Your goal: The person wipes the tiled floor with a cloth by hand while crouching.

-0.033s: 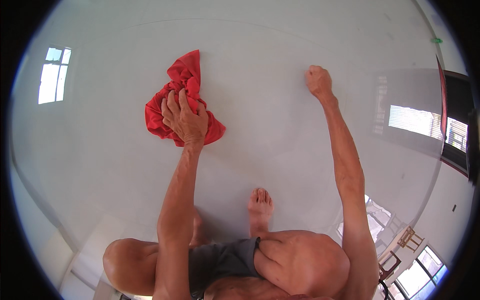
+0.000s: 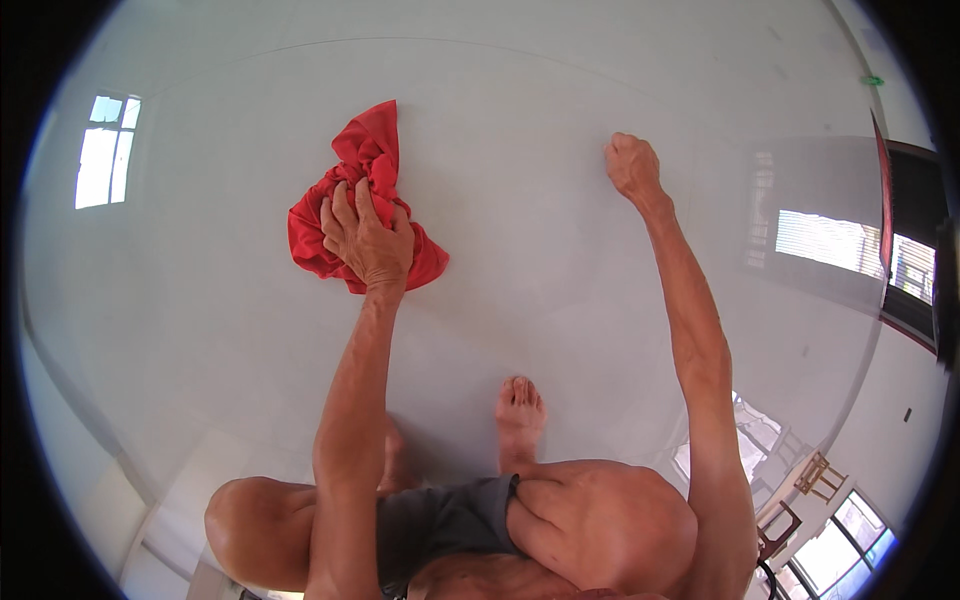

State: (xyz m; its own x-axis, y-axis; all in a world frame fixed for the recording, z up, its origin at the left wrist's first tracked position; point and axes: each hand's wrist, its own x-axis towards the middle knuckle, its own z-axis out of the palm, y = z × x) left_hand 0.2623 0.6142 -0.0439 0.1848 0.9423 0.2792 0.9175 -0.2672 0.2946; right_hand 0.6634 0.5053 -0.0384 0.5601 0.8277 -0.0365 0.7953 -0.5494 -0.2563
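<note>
A bunched red cloth (image 2: 423,262) lies crumpled on the glossy pale grey floor (image 2: 500,120), one corner pointing away from me. My left hand (image 2: 368,238) is on top of it, palm down, with bent fingers and thumb gripping its folds; the cloth under the palm is hidden. Well to the right of the cloth, my right hand (image 2: 633,165) is closed in a fist against the floor at the end of an outstretched arm. Nothing shows in that fist.
My bare foot (image 2: 520,410) and bent knees are close below. On the right stands a dark, red-edged opening or furniture piece (image 2: 915,180) by the wall. A small green thing (image 2: 873,81) lies near the far right floor edge. A wooden chair (image 2: 820,477) is at lower right.
My right fist has shifted very slightly to the left. The left hand and red cloth are practically where they were.
</note>
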